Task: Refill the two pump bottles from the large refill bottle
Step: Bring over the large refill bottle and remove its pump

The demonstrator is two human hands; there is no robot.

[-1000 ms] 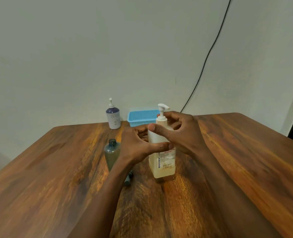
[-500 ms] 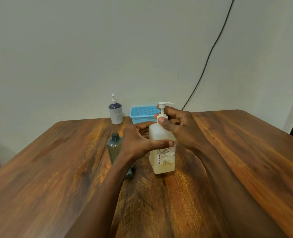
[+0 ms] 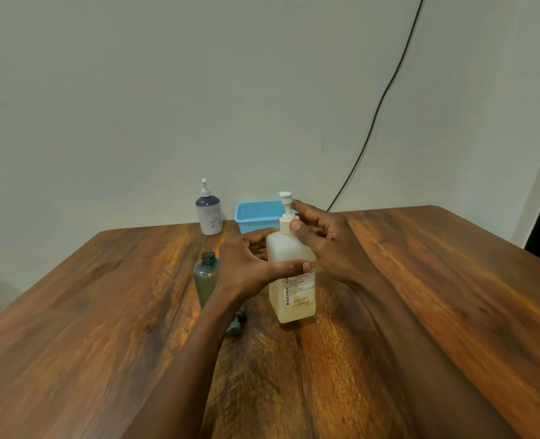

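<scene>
Since the earlier frame, pump nozzle swung from rightward to facing forward. Head view: left hand (image 3: 246, 267) gripped large refill bottle (image 3: 292, 280) mid-counter (image 3: 436, 280); right hand (image 3: 322, 245) pinched its pump collar (image 3: 286, 221). Uncapped grey bottle (image 3: 206, 277) stood just left; white pump bottle (image 3: 209, 210) at far edge.

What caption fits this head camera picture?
Left hand steadies the refill bottle while right hand grips its pump collar.

Table (image 3: 421, 280) glossy grained wood; refill bottle (image 3: 294, 299) translucent matt plastic; basket (image 3: 256, 213) perforated, probably plastic.
</scene>
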